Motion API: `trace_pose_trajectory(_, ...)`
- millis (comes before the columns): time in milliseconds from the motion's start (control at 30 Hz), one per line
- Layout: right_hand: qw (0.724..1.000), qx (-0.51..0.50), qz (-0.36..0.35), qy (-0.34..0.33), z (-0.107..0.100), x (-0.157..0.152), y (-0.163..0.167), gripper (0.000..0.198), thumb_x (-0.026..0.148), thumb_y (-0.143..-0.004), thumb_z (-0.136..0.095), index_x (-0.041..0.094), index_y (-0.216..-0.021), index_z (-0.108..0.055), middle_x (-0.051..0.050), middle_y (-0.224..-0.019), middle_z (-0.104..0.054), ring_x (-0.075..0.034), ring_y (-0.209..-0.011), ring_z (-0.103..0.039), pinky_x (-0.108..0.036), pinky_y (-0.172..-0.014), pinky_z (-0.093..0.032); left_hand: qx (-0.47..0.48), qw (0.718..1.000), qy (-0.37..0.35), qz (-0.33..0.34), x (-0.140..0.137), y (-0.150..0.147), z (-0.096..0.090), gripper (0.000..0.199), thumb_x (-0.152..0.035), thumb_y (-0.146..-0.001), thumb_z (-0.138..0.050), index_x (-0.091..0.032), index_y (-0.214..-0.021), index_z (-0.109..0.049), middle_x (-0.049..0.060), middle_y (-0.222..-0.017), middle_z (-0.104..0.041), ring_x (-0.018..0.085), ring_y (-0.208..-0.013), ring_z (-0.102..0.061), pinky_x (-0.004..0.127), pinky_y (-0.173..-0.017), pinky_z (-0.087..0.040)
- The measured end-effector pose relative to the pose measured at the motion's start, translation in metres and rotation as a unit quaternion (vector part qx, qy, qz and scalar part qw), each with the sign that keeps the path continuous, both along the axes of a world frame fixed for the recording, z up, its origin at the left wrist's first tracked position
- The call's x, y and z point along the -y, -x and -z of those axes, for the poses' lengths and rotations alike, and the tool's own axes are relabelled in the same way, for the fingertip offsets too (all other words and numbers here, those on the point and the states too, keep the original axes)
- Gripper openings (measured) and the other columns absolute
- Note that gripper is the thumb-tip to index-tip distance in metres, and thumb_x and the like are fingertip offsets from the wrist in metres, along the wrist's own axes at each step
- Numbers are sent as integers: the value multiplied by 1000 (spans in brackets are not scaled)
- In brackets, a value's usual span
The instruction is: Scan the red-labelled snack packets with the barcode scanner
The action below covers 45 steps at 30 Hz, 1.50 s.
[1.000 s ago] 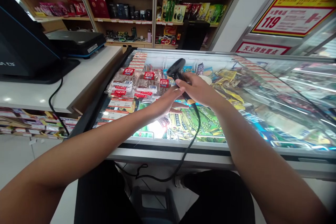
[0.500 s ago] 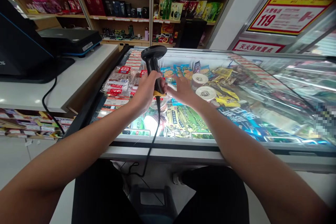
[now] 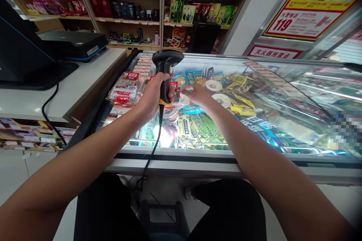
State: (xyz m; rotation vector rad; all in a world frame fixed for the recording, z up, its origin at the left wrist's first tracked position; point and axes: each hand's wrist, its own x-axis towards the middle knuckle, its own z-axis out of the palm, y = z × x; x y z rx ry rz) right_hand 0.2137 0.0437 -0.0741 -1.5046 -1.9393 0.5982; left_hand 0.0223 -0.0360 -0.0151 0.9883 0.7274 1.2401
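A black barcode scanner (image 3: 164, 84) with a yellow-orange trim stands upright in my left hand (image 3: 151, 96), head at the top. My left fingers wrap around its handle, and a black cable (image 3: 158, 128) hangs from the bottom. Just right of the handle is my right hand (image 3: 196, 94), slightly apart from it. Its fingers are curled together, and what they hold, if anything, is hidden. Both hands are above the glass top of a chest freezer (image 3: 181, 155). Under the glass lie white-lidded tubs (image 3: 221, 100) and colourful ice-cream packs (image 3: 198, 130).
Clear packs with red labels (image 3: 128, 83) sit at the freezer's left. A white counter (image 3: 85, 86) holds a black scale (image 3: 75, 43) and a dark screen stand (image 3: 19, 56). Stocked shelves (image 3: 124, 20) line the back. A dark stool (image 3: 162, 214) is below, between my legs.
My right hand has drawn slightly away from the scanner handle, and its spread fingers have curled in. The scanner has straightened and its bottom end has shifted a little left.
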Motion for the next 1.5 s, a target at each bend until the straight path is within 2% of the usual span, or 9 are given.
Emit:
trace_pose_trajectory(100,984,-155,79,40,-2,-4,-10,15,34,-86,-68,21,-78,-66,-11,-85,-70,-31,-91,-69,-48,-82,-57,-18,1000,-4,7,0,3,-1,30,-51,-95,-52,-22,-90,-55,-5,-50,-50,11,-43,-48,23,-46,-39)
trace_pose_trajectory(200,948,-290,132,22,-5,-10,-21,6,28,-90,-60,22,-89,-59,-7,-96,-69,-24,-90,-67,-41,-76,-59,-47,999,-21,17,2,3,-1,38,-57,-97,-45,-21,-87,-54,-4,-51,-50,11,-44,-49,22,-46,-40)
trace_pose_trajectory(267,935,-324,146,-9,-10,-11,-27,7,31,-94,-56,24,-92,-55,-5,-100,-66,-20,-88,-65,-36,-73,-59,-67,997,-29,38,4,2,-1,45,-63,-98,-41,-21,-86,-53,-4,-49,-48,11,-42,-48,22,-45,-39)
trace_pose_trajectory(367,919,-357,156,-55,-17,-10,-31,10,29,-95,-58,24,-88,-52,-1,-87,-60,-14,-74,-59,-32,-70,-58,-97,990,-38,96,9,0,0,51,-70,-96,-40,-21,-89,-54,-4,-47,-46,11,-40,-46,23,-42,-35)
trace_pose_trajectory(533,915,-364,163,-56,-24,-7,-34,13,23,-96,-58,23,-85,-51,2,-74,-52,-12,-62,-53,-31,-65,-57,-143,975,-48,162,15,-2,2,53,-72,-94,-45,-20,-96,-57,-4,-48,-48,11,-40,-46,23,-41,-35)
trace_pose_trajectory(1033,918,-345,185,-67,-24,-12,-39,11,25,-93,-59,23,-84,-54,2,-74,-54,-12,-62,-51,-31,-61,-56,-132,972,12,194,15,-1,6,44,-65,-96,-44,-22,-90,-53,-4,-48,-46,11,-42,-45,22,-44,-35)
trace_pose_trajectory(1167,924,-325,190,-64,-24,-14,-43,8,23,-93,-55,24,-85,-54,1,-74,-59,-14,-60,-54,-32,-62,-54,-156,975,0,160,15,-2,5,46,-65,-98,-41,-22,-89,-53,-4,-48,-48,11,-41,-46,23,-43,-36)
trace_pose_trajectory(1333,950,-141,242,-139,-19,-22,-70,7,23,-90,-57,22,-83,-61,-5,-79,-70,-22,-74,-67,-34,-73,-53,-187,979,-19,78,15,-3,2,41,-60,-100,-40,-22,-86,-50,-4,-51,-52,11,-40,-48,23,-41,-36)
trace_pose_trajectory(1500,946,42,304,-105,-9,-25,-96,19,21,-89,-58,18,-102,-71,-13,-101,-77,-33,-102,-71,-47,-91,-52,-202,978,-54,17,7,3,-1,36,-55,-95,-49,-22,-81,-46,-3,-65,-60,8,-41,-50,22,-40,-35)
